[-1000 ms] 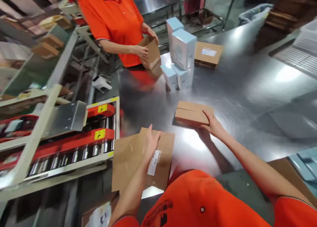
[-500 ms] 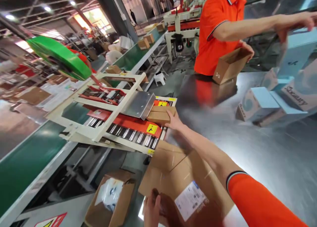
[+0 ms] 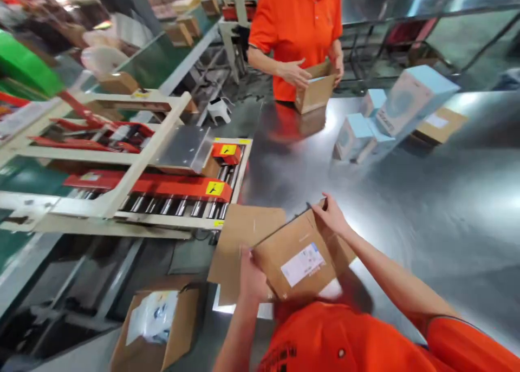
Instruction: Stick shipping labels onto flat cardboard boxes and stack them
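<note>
A brown cardboard box with a white shipping label is held in front of my body, over the near edge of the metal table. My left hand grips its left side, fingers partly blurred. At the upper right corner, my right hand pinches the cardboard between thumb and fingers. Beneath and behind the box lies more flat brown cardboard, with white paper showing below it.
A roller conveyor with red side guides stands at left. An open carton holding plastic-wrapped items is at lower left. Blue-and-pink boxes stand on the metal table. Across it, a person in orange holds an open box.
My right hand has left the small box at the conveyor and now grips the labelled box, which is lifted and tilted. The small box has moved into the machine. The view has shifted right.
</note>
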`<state>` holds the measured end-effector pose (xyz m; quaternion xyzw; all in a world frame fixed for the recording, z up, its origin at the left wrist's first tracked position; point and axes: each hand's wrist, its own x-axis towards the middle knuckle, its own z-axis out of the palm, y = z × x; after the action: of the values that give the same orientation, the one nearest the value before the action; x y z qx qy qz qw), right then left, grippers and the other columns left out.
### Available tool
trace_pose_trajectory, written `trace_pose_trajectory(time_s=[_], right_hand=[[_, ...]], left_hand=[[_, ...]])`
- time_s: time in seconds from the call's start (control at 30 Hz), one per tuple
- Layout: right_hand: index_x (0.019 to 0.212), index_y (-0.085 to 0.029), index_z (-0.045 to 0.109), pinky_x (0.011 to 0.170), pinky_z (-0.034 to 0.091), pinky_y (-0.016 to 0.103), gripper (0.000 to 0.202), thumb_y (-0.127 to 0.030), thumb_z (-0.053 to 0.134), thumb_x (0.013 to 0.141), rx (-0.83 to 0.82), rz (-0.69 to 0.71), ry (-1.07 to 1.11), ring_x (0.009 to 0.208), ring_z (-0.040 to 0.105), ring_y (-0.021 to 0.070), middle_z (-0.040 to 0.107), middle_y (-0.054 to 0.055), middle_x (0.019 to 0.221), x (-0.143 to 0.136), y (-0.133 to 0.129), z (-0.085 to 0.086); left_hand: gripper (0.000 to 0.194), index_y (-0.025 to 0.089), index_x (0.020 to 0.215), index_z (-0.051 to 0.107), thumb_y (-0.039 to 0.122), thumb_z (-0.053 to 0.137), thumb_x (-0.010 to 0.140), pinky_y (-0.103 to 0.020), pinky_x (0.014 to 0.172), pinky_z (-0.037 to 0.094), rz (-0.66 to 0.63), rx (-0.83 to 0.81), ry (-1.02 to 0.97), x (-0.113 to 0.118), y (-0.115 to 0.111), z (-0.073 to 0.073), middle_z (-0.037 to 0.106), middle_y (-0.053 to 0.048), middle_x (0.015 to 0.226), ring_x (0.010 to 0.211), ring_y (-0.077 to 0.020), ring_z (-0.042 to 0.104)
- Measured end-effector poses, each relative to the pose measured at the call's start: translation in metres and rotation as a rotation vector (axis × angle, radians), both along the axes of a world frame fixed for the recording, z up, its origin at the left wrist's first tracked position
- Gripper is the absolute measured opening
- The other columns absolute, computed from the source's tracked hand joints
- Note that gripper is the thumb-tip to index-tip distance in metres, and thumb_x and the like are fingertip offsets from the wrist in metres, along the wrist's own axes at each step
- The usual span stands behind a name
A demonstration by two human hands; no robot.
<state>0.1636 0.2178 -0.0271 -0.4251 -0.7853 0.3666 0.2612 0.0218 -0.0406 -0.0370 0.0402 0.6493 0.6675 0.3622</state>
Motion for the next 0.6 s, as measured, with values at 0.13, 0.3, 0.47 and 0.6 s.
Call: trace_pose_trajectory(time_s=[0.13,0.3,0.47,0.6], right_hand=[[0.15,-0.018,0.025,0.116,0.031,0.053,0.094,-0.057,0.067,0.076,-0.01,-0.164,0.22,0.135,0.042,0.0326,0.042,0.018,0.147,0.076,-0.002,0.057],[0.156,-0.031,-0.009,0.122,0.022,0.049,0.109,-0.054,0.066,0.082,0.115,0.002,0.41,0.15,0.019,0.0268,0.014,0.009,0.164,0.18,-0.049,0.08],[0.158,-0.029,0.003,0.121,0.021,0.055,0.108,-0.055,0.071,0.078,0.247,-0.165,0.242,0.151,0.012,0.0317,0.008,0.013,0.164,0.227,-0.082,0.015],[0.143,-0.026,0.044,0.117,0.031,0.054,0.066,-0.055,0.062,0.086,0.313,-0.194,0.304,0.144,0.033,0.0298,0.039,0.014,0.153,0.244,-0.081,-0.015]], left_hand=[[0.069,0.018,0.1,0.071,0.075,0.036,0.083,-0.043,0.09,0.056,-0.134,0.109,-0.013,0.043,0.037,0.049,0.074,-0.013,0.109,0.113,-0.0305,0.066],[0.075,0.02,0.137,0.056,0.068,0.023,0.09,-0.037,0.106,0.048,-0.155,0.353,0.213,0.097,0.096,0.074,0.054,-0.009,0.145,0.134,-0.0253,0.051],[0.081,0.021,0.14,0.054,0.075,0.026,0.088,-0.043,0.118,0.033,-0.663,0.382,0.634,0.124,0.121,0.051,0.047,-0.009,0.15,0.143,-0.0263,0.038],[0.056,0.022,0.114,0.072,0.065,0.051,0.085,-0.052,0.12,0.024,-0.904,0.249,0.977,0.122,0.102,0.041,0.051,-0.012,0.147,0.143,-0.0308,0.036]])
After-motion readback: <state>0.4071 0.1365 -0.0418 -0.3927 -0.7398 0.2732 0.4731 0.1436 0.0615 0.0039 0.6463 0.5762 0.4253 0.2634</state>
